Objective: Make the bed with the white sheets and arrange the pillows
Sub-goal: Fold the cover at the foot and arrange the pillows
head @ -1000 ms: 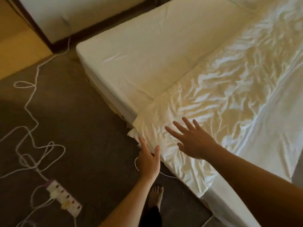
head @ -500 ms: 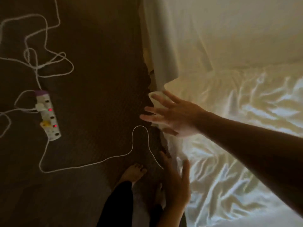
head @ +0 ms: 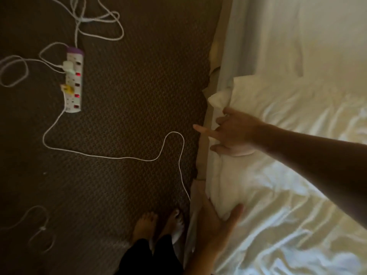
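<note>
The wrinkled white top sheet [head: 288, 195] covers the mattress [head: 278, 36] on the right, and its folded edge runs down the bed's side. My right hand [head: 234, 133] sits on that edge near the sheet's corner [head: 220, 98]. Its fingers curl into the fabric, its thumb presses on top, and its index finger sticks out over the floor. My left hand [head: 216, 225] is lower at the bed's side. It holds the fold with the thumb on top, and its fingers are hidden under the edge. No pillows are in view.
A white power strip [head: 73, 82] with red lit switches lies on the dark patterned carpet [head: 129, 96] to the left. Its white cables [head: 119, 157] loop across the floor up to the bed's side. My bare feet [head: 158, 223] stand close to the bed frame.
My view has dropped toward the floor and the bed's side. My right hand went from spread flat to curled on the sheet's edge. My left hand closed round the fold lower down.
</note>
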### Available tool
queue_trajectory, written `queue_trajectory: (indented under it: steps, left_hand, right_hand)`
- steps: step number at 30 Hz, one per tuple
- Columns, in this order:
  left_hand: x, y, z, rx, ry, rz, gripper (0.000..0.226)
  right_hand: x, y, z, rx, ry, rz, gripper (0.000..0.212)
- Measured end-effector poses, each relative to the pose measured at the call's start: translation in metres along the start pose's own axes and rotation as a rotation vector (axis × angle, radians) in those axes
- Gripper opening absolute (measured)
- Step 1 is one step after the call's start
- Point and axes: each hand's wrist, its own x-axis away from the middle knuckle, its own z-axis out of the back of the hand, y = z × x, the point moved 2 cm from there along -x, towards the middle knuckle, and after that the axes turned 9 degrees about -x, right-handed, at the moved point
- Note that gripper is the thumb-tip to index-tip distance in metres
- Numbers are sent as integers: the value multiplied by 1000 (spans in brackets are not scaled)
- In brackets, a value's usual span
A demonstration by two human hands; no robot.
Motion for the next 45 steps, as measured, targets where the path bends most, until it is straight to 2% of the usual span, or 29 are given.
queue_trajectory:
  steps: [2, 4, 5, 6, 7, 11, 13, 16, 19, 23, 28, 34, 40, 45]
  left_hand:
    - [69, 119, 25, 315, 153, 47, 85]
    - [116, 186, 39, 263, 228, -48, 117]
    - [122, 201, 45, 302, 264, -92, 120]
    - [127, 201, 45, 313, 379, -47, 119]
    - [133, 198, 44, 274, 419, -19, 118]
    - [179, 248, 72, 275, 496, -232, 118]
    - [200, 270, 81, 283, 476, -326, 112]
    - [228, 290, 90, 279, 360, -407, 114]
    - [251, 309, 87, 267, 319, -431, 112]
    - [293, 346, 73, 162, 323, -485, 117]
    - [352, 401, 31, 116, 291, -535, 121]
    - [400, 453, -38, 17, 369, -597, 131]
    - [469, 480, -118, 31, 514, -540, 131]
    - [516, 494, -163, 65, 544, -501, 130]
  right_hand:
    - [8, -3, 10, -2, 49, 4, 77]
    - [24, -6, 20, 19, 144, 19, 79]
    - [32, -7, 25, 58, 204, 22, 79]
    - [42, -7, 29, 105, 257, 17, 80]
    - [52, -7, 32, 140, 300, 5, 79]
    - [111, -14, 51, 231, 432, -73, 75]
    - [148, -19, 63, 221, 478, -137, 73]
    - [209, -32, 76, 162, 514, -274, 67]
    - [266, -49, 83, 147, 508, -432, 73]
    - [338, -70, 84, 134, 547, -543, 73]
    - [434, -94, 78, 197, 575, -651, 73]
    - [543, -121, 36, 68, 534, -802, 96]
    - [619, -154, 7, 22, 664, -753, 81]
    - [664, -178, -3, 1, 634, -717, 76]
